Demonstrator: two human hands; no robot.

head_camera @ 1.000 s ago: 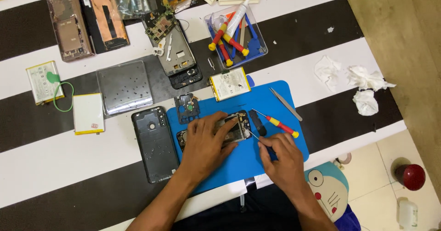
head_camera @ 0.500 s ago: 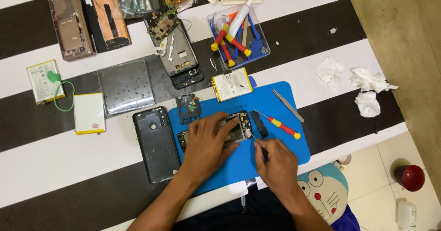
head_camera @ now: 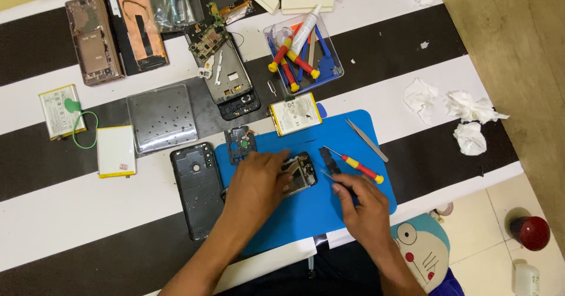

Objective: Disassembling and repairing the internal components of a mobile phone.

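The counter (head_camera: 365, 66) has wide black and white stripes and carries many phone parts. On its near side lies a blue work mat (head_camera: 353, 149), and both hands work over this mat.

The left hand (head_camera: 256, 184) lies flat on an opened phone (head_camera: 299, 173), with the fingers pressing it down on the mat; only the right end of the phone shows from under the fingers. The right hand (head_camera: 362, 204) is clenched around a thin tool (head_camera: 327, 176), whose tip points toward the right edge of the phone; I cannot tell if the tip touches it.

Just left of the mat lies a black back cover (head_camera: 197, 190). Behind it is a grey metal plate (head_camera: 162, 118), and more to the left a white battery (head_camera: 115, 151). A second battery with yellow edge (head_camera: 295, 114) sits at the far edge of the mat. Near the right hand, on the mat, lie a small black strip (head_camera: 329, 160), a red and yellow screwdriver (head_camera: 356, 166) and metal tweezers (head_camera: 366, 140). A clear tray of tools (head_camera: 303, 57) stands further back, and crumpled tissues (head_camera: 459, 116) lie at the right
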